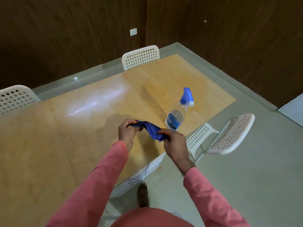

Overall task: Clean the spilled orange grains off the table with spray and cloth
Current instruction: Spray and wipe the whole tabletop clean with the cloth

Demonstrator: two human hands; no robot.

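Head view: you stand at the corner of the tabletop (49,145), a pale wood surface with a wet sheen across its middle and a damp patch just beyond your hands. No orange grains can be made out on it at this resolution; judge the wipe as largely done, but check the surface before stopping.

White perforated chairs (229,136) stand around the tabletop; keep your elbows off them.

The spray bottle (178,112) stands upright near the right edge, just beyond your right hand, and nothing touches it. Leave it there.

The blue cloth (152,131) is held above the tabletop, bunched between both hands. Your left hand (127,133) pinches its far end; your right hand (173,141) grips the near end. Fold the soiled face inward so trapped grains stay enclosed. Keep the bundle over the tabletop, not the floor, while refolding.
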